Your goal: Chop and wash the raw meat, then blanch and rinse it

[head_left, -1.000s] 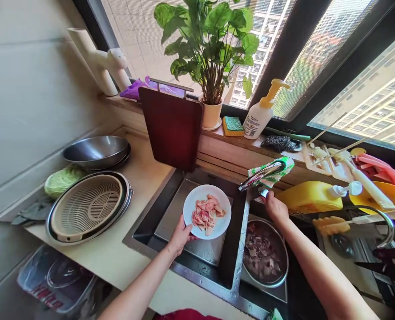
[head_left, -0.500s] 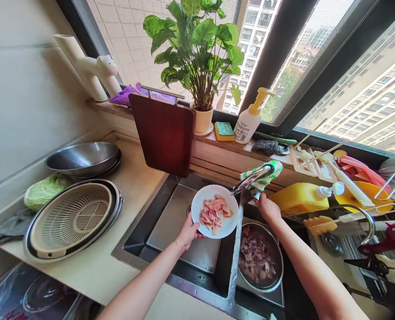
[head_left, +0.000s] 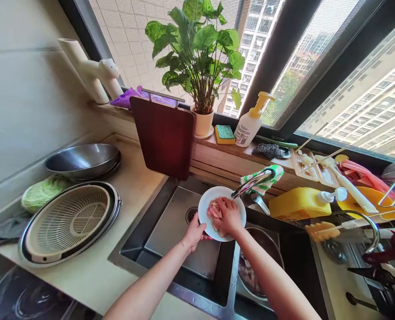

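Note:
My left hand (head_left: pixel 194 234) grips the near-left rim of a white plate (head_left: pixel 206 206) held over the steel sink (head_left: pixel 171 231), just under the faucet spout (head_left: pixel 251 183). Pale pink meat slices (head_left: pixel 213 210) lie on the plate. My right hand (head_left: pixel 228 215) rests palm-down on the meat, fingers curled over it and hiding most of it. A green-and-white cloth (head_left: pixel 267 177) is draped over the faucet.
A metal bowl of dark meat (head_left: pixel 251 275) sits in the right basin under my right arm. On the counter at left are a colander in a basin (head_left: pixel 69 222), a cabbage (head_left: pixel 40 195) and a wok (head_left: pixel 82 159). A cutting board (head_left: pixel 162 135), plant (head_left: pixel 197 58), sponge (head_left: pixel 224 133) and soap bottle (head_left: pixel 249 124) line the sill.
My right hand left the faucet handle and came down onto the meat on the plate. The plate shifted slightly right under the spout.

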`<state>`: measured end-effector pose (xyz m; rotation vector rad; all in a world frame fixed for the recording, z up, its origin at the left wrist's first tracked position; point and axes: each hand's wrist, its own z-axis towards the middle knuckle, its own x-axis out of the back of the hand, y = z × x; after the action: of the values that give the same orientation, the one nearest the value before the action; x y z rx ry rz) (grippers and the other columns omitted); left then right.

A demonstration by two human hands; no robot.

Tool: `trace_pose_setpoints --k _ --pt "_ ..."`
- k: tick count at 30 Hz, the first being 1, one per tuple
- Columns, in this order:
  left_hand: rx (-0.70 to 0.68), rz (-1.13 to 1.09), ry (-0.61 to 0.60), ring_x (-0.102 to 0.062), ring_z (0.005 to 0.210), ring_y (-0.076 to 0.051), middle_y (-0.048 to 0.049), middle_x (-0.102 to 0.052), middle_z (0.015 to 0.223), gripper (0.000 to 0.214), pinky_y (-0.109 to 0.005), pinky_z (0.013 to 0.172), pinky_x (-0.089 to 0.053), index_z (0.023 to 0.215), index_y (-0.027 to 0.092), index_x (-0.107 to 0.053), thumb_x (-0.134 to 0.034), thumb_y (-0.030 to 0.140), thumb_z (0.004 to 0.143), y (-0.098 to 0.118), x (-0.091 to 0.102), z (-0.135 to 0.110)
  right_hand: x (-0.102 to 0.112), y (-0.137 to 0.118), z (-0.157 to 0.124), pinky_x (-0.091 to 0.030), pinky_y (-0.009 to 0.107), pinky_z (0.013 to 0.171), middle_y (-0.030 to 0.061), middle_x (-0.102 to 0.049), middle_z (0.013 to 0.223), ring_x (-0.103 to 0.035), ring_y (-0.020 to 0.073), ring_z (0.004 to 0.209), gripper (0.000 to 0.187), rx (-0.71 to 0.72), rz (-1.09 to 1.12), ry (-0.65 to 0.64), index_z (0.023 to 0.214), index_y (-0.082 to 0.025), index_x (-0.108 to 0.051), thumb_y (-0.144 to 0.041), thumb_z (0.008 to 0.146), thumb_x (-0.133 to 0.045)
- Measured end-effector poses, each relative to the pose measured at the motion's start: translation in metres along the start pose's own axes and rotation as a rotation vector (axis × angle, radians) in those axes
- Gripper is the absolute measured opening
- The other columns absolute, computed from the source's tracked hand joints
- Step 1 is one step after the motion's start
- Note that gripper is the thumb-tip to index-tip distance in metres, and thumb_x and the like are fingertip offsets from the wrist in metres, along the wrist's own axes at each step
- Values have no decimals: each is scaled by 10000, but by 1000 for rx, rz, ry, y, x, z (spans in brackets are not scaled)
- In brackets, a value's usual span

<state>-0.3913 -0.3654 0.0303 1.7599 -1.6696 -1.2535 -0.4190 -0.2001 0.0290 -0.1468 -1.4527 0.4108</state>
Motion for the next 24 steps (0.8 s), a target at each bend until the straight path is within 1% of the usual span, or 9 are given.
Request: trace_pose_setpoints --k 4,6,8,11,14,17,20,22,24 --pt "22 62 21 -577 563 -129 -63 -616 942 582 -287 518 -512 1270 215 -351 -565 206 730 1 3 -1 11 13 18 -441 309 797 63 -658 1006 -580 205 913 264 -71 179 -99 1037 -216 -632 -192 787 -552" --pt "13 73 18 -579 568 -134 -66 -616 948 574 -291 522 -516 1267 209 -356 -559 203 731 2 6 0 18 14 15 -451 305 780 53 -667 996 -595 197 892 323 -82 255 -113 1102 -223 -608 -195 786 -551" --pt "0 59 18 -584 579 -137 -66 -618 944 553 -290 530 -516 1249 206 -375 -568 213 731 5 8 1 23 11 4 -446 359 855 88 -623 1163 -572 245 1020 524 8 250 -104 1254 -225 -529 -293 745 -633" --pt "-18 48 22 -599 612 -146 -69 -620 950 536 -279 536 -514 1236 212 -391 -572 213 731 10 7 1 20 5 -16 -388 479 963 129 -368 1466 -419 351 1240 775 147 97 -56 1379 -251 -425 -415 679 -714" --pt "-23 73 4 -600 613 -149 -68 -622 946 557 -275 526 -510 1255 219 -376 -559 202 729 10 4 1 7 5 -22 -393 463 980 124 -333 1488 -398 322 1274 533 117 29 27 1341 -238 -484 -312 822 -581" --pt "-10 87 2 -584 585 -142 -54 -620 873 550 -276 527 -505 1248 206 -373 -560 221 731 7 3 1 -2 10 -13 -447 381 930 141 -494 1350 -494 258 1197 398 17 144 58 1251 -191 -563 -193 863 -478" --pt "16 84 23 -576 565 -137 -42 -613 831 534 -280 536 -502 1225 199 -379 -573 252 730 7 4 0 4 7 -3 -479 340 846 108 -626 1108 -590 222 1008 300 -65 220 49 1128 -204 -631 -236 864 -493" --pt "13 79 10 -574 566 -133 -39 -613 840 528 -281 541 -505 1214 204 -385 -582 258 727 9 5 -1 11 -1 -1 -450 388 894 104 -600 1152 -547 261 1064 377 -16 182 45 1151 -236 -621 -370 799 -612" --pt "4 83 -13 -575 575 -130 -41 -614 865 515 -276 535 -506 1193 209 -405 -601 268 721 12 5 -3 16 -10 0 -382 473 968 115 -490 1326 -422 341 1212 633 76 94 27 1259 -275 -554 -461 677 -723"
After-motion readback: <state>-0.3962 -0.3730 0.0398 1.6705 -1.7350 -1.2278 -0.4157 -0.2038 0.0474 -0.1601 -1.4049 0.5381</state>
